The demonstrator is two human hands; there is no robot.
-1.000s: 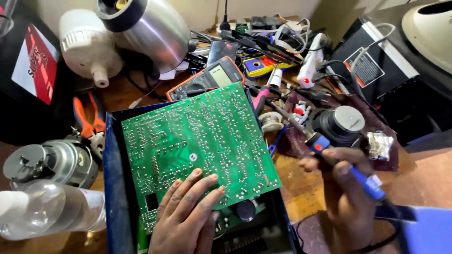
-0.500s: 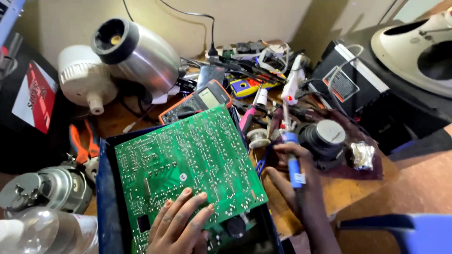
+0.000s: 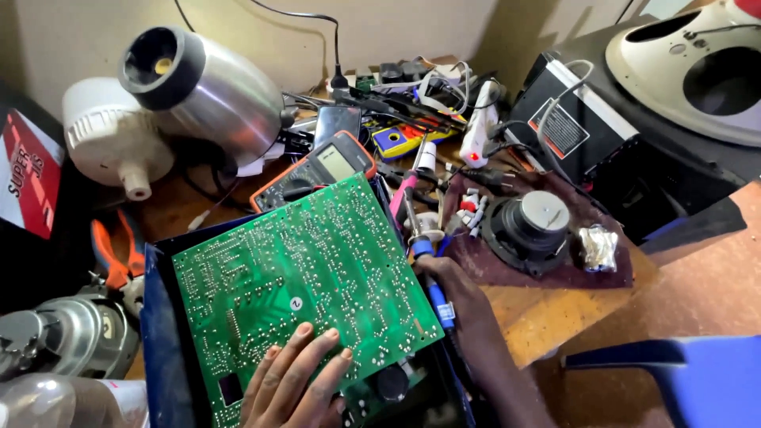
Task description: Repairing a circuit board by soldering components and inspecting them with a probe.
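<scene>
A green circuit board [image 3: 301,277] lies solder side up, tilted over a dark blue case [image 3: 158,349]. My left hand [image 3: 293,384] rests flat on the board's near edge with its fingers spread. My right hand [image 3: 468,305] grips a blue-handled soldering iron [image 3: 428,273] at the board's right edge, and the iron's metal tip points away toward the back of the bench.
An orange multimeter [image 3: 317,170] lies behind the board. A steel motor housing [image 3: 202,87] and a white round part [image 3: 107,143] stand at back left, orange pliers [image 3: 115,250] at left. A small speaker [image 3: 527,230] sits on a maroon cloth at right, beside black boxes [image 3: 579,127].
My right hand has come in from the right with the soldering iron, up to the board's right edge. The camera has tilted, so everything sits lower in view. My left hand stays on the board.
</scene>
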